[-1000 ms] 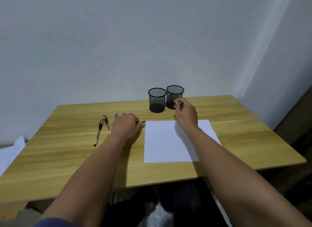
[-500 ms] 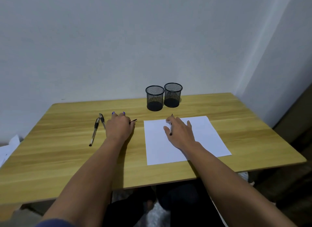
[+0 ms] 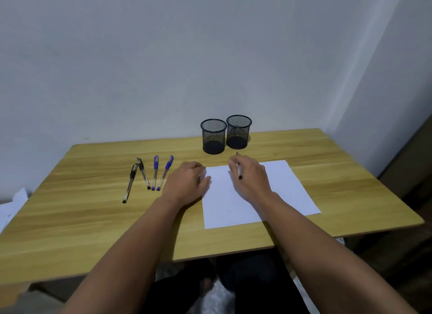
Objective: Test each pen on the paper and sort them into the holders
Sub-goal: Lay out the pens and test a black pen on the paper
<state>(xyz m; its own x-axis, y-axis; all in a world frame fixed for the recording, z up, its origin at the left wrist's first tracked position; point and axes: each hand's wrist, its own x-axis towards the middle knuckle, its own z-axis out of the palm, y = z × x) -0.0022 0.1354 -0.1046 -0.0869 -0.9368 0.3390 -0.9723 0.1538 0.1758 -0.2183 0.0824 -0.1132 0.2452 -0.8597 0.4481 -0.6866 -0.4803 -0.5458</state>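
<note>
A white sheet of paper (image 3: 282, 192) lies on the wooden table (image 3: 93, 220). My right hand (image 3: 251, 179) is over the sheet and grips a black pen (image 3: 239, 172), its dark end pointing toward me. My left hand (image 3: 187, 184) rests at the paper's left edge, fingers over its corner, holding nothing that I can see. Left of it lie two black pens (image 3: 130, 184) (image 3: 143, 173) and two blue pens (image 3: 154, 172) (image 3: 165, 172). Two black mesh holders (image 3: 213, 136) (image 3: 238, 131) stand side by side behind the paper; both look empty.
White walls close the table in behind and on the right. Loose white papers (image 3: 11, 206) lie beyond the table's left edge. My dark-clothed legs show under the front edge.
My left hand slid right from the pens onto the paper's left edge, uncovering the two blue pens. My right hand came back from the holders with the pen and now hovers over the sheet.
</note>
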